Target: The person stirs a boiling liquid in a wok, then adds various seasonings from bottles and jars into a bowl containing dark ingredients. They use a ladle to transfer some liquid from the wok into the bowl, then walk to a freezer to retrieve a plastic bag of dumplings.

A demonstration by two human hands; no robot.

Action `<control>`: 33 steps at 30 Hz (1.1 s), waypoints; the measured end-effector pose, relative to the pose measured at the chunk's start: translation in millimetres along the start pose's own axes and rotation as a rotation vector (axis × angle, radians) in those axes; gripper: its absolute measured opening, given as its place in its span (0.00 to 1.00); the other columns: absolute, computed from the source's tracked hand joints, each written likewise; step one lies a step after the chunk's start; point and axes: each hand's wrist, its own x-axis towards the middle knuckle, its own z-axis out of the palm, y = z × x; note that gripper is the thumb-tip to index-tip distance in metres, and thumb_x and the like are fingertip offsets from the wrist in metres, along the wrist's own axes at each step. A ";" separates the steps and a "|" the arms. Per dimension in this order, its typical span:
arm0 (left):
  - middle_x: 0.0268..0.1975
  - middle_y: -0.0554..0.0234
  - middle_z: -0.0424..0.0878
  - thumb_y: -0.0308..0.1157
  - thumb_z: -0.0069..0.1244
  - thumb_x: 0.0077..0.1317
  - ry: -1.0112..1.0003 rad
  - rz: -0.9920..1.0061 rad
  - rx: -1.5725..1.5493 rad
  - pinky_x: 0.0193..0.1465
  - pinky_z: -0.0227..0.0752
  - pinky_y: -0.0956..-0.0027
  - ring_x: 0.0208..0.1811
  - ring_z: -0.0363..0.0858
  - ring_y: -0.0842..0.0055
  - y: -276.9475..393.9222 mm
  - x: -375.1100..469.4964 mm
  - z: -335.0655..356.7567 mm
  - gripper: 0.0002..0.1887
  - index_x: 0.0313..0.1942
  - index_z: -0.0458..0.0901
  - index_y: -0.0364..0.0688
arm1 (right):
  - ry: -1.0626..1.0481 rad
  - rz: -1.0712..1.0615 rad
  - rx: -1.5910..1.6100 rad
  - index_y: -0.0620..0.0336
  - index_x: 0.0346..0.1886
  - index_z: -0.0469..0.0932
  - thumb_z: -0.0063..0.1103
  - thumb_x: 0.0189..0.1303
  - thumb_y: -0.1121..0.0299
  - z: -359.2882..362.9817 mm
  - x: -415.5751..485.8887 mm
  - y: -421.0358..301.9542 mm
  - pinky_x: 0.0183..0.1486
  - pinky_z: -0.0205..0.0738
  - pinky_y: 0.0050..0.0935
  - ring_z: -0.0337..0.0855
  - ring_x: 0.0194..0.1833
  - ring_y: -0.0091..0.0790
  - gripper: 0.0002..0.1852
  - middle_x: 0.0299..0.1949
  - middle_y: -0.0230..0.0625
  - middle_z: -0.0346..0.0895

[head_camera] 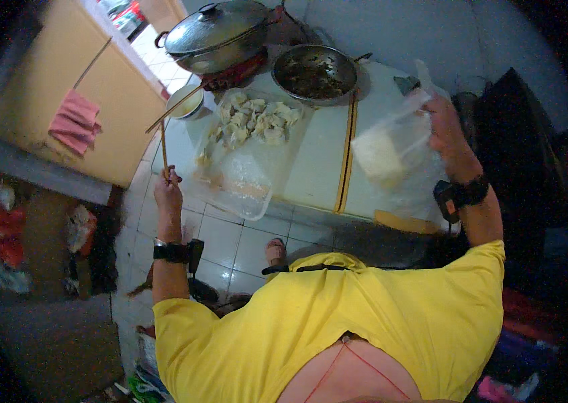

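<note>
My left hand (168, 191) grips the end of a chopstick (164, 151) beside the table's left edge. My right hand (442, 123) holds up a translucent plastic bag (417, 146) at the right; a pale block-like item (379, 156) shows in it. Between my hands lies a clear plastic tray (259, 201) with folded dumpling-like pieces (254, 121) at its far end and white bits near its front. Behind the tray stands a metal bowl (314, 73) with a dark chopped filling and a utensil handle over its rim. A small bowl (186, 102) with pale contents sits left of the tray.
A lidded wok (218, 38) stands at the back left of the table (314, 166). Another chopstick (175, 108) slants across the small bowl. A pink cloth (76, 122) hangs on the left. A dark object (515, 136) stands at the right. A foot (276, 252) shows on the tiled floor.
</note>
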 end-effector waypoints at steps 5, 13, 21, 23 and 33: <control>0.30 0.52 0.79 0.39 0.42 0.67 -0.182 0.089 0.001 0.36 0.69 0.66 0.31 0.77 0.69 -2.8 19.3 5.6 0.15 0.42 0.77 0.36 | 0.203 0.587 0.781 0.65 0.38 0.75 0.44 0.58 0.72 100.7 17.3 -27.9 0.44 0.73 0.34 0.78 0.36 0.35 0.10 0.33 0.40 0.76; 0.35 0.58 0.75 0.33 0.44 0.66 -0.301 0.224 -0.140 0.37 0.67 0.73 0.33 0.74 0.73 8.3 21.4 16.2 0.11 0.41 0.77 0.36 | 0.431 0.458 0.899 0.68 0.39 0.73 0.45 0.59 0.73 169.8 49.7 -25.2 0.43 0.74 0.38 0.77 0.38 0.39 0.09 0.35 0.43 0.76; 0.34 0.62 0.73 0.30 0.43 0.67 -0.383 0.066 -0.544 0.40 0.67 0.76 0.35 0.73 0.79 4.7 9.2 22.5 0.10 0.41 0.77 0.33 | 0.063 0.245 -0.235 0.60 0.51 0.72 0.55 0.56 0.68 102.8 -7.6 24.4 0.50 0.68 0.36 0.75 0.47 0.39 0.19 0.46 0.40 0.75; 0.36 0.62 0.74 0.29 0.43 0.67 -0.388 0.189 -0.515 0.42 0.67 0.76 0.38 0.73 0.79 6.7 7.7 23.0 0.10 0.42 0.76 0.32 | 0.045 0.012 -0.519 0.61 0.53 0.72 0.57 0.55 0.66 90.4 -40.5 49.8 0.56 0.63 0.37 0.72 0.52 0.40 0.21 0.50 0.42 0.73; 0.39 0.65 0.78 0.29 0.41 0.68 -0.573 0.053 -0.482 0.25 0.61 0.83 0.22 0.67 0.88 71.6 4.3 17.8 0.10 0.44 0.77 0.35 | 0.173 -0.071 0.075 0.59 0.68 0.49 0.59 0.53 0.63 195.2 -89.8 73.3 0.69 0.40 0.36 0.45 0.69 0.42 0.41 0.68 0.43 0.46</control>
